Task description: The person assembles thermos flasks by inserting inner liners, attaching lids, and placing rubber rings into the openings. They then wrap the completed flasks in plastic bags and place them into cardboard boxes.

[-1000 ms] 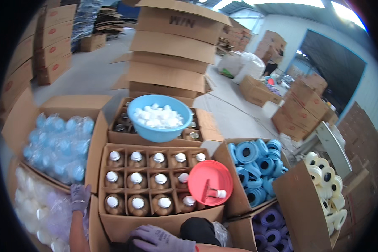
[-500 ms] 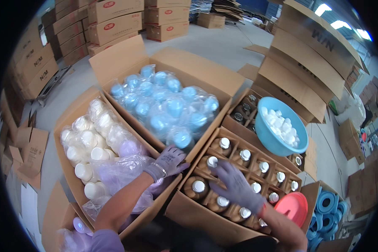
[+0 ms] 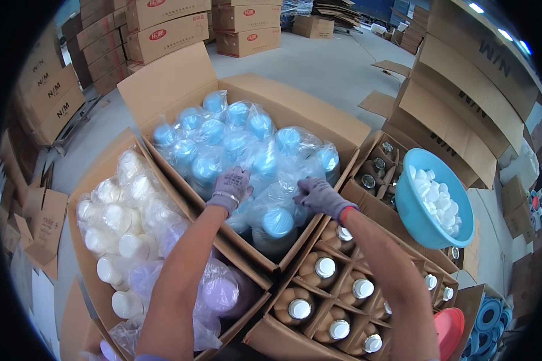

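Note:
Both gloved hands are in the carton of blue cups or lids (image 3: 212, 132) wrapped in clear plastic. My left hand (image 3: 232, 185), in a grey-purple glove, has its fingers curled on the wrapping beside a blue round piece. Across from it, the fingers of my right hand (image 3: 320, 196) are closed on the edge of a clear plastic bag (image 3: 275, 195). Between and below them a bare blue round top (image 3: 277, 222) stands near the carton's front corner. The fingertips are partly hidden by the film.
A carton at left holds white (image 3: 137, 246) and purple wrapped pieces (image 3: 220, 292). Nearer right, a divided carton holds brown bottles with white caps (image 3: 325, 268). A blue basin (image 3: 411, 207) of white caps rests above it. A red lid (image 3: 448, 331) and blue rings (image 3: 489, 314) lie at right.
Both hands have moved up and inward onto the blue wrapped pieces; the right has left the bottle carton, the left the purple pieces. The view has shifted slightly.

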A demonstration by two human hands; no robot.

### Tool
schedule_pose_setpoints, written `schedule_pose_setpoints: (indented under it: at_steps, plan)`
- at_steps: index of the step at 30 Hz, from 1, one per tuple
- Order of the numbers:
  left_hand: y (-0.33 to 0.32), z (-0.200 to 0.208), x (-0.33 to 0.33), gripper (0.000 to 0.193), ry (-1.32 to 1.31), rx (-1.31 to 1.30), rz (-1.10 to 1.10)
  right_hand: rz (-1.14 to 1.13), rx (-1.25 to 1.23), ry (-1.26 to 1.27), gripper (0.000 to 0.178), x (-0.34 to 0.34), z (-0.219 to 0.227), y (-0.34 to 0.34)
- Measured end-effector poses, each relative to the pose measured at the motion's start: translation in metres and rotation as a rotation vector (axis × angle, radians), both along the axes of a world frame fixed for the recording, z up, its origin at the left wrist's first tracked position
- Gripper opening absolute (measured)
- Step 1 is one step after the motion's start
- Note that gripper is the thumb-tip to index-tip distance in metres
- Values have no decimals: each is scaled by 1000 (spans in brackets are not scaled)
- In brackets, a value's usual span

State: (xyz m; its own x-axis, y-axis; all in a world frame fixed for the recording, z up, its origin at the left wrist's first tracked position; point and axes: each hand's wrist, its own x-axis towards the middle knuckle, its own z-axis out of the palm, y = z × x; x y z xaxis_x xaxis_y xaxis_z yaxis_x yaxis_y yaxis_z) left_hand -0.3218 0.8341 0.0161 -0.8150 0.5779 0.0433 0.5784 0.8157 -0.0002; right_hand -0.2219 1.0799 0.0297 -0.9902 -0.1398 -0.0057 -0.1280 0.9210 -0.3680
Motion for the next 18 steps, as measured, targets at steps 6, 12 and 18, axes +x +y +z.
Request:
schedule_pose_setpoints:
  at_steps: [6, 12, 18]
  plan:
    - [-3, 0, -5, 21, -37, 867, 296, -357, -258, 509, 18, -44, 17, 35]
    - [-11, -9, -8, 22, 67, 1218, 232, -441, 521, 287, 63, -68, 5, 6]
    - [-8, 0, -1, 25, -309, 1287, 179, -324, 642, -60, 42, -98, -15, 20]
